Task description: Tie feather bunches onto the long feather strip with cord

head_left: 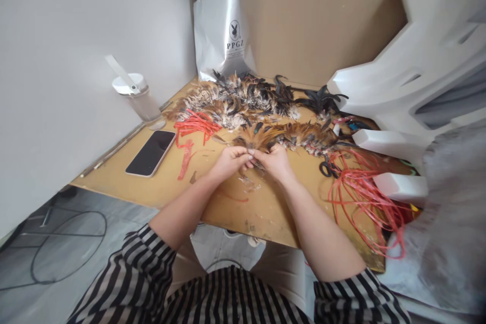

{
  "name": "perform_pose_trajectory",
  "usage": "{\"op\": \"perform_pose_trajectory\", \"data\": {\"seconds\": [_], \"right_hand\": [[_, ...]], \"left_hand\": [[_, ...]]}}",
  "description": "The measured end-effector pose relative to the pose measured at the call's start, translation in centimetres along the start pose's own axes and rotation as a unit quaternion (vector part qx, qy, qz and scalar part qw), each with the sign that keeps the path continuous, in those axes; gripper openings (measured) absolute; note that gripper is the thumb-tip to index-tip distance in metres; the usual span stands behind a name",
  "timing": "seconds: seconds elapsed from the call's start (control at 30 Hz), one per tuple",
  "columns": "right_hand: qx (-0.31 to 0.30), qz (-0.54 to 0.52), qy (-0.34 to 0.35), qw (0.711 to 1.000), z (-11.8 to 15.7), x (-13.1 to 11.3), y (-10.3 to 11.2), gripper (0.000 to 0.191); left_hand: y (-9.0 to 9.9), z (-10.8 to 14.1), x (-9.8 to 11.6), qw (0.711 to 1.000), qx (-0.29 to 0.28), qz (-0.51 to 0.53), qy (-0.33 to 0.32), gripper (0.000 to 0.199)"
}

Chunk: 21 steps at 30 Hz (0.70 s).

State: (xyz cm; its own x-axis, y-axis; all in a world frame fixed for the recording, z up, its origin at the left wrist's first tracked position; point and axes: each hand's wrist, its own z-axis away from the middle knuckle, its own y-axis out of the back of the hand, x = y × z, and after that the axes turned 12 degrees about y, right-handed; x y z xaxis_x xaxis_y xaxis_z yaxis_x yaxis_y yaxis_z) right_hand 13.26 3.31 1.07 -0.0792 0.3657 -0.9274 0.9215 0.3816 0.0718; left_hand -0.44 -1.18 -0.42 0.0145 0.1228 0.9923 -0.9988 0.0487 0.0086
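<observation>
Between my two hands a small bunch of brown feathers fans upward, its lower ends pinched at the fingertips. My left hand and my right hand meet at the thumbs, both with fingers closed on the bunch. Just behind to the right lies a row of bundled brown feathers. Farther back a larger heap of brown, white and black feathers spreads over the wooden table. Loose feather bits lie beneath my hands.
Short red strips and a phone lie at left, near a lidded cup. Black scissors and tangled red strips are at right, beside white foam pieces. A silver bag stands at the back.
</observation>
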Motion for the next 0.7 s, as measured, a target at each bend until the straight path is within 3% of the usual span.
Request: {"op": "perform_pose_trajectory", "data": {"seconds": [0.3,0.47,0.57,0.7], "right_hand": [[0.006,-0.022,0.019,1.000,-0.2,0.2,-0.1,0.020],[-0.017,-0.015,0.012,1.000,-0.1,0.2,-0.1,0.021],[0.000,-0.026,-0.001,1.000,0.0,0.0,-0.2,0.022],[0.018,-0.007,0.018,1.000,0.1,-0.1,-0.4,0.027]], "left_hand": [[0.0,-0.4,-0.9,0.997,0.042,-0.040,-0.054,0.019],[0.1,0.1,0.1,0.998,0.039,-0.036,-0.020,0.017],[0.2,0.1,0.5,0.999,0.032,0.009,0.010,0.019],[0.9,-0.2,0.3,0.985,0.020,0.159,0.067,0.022]]}}
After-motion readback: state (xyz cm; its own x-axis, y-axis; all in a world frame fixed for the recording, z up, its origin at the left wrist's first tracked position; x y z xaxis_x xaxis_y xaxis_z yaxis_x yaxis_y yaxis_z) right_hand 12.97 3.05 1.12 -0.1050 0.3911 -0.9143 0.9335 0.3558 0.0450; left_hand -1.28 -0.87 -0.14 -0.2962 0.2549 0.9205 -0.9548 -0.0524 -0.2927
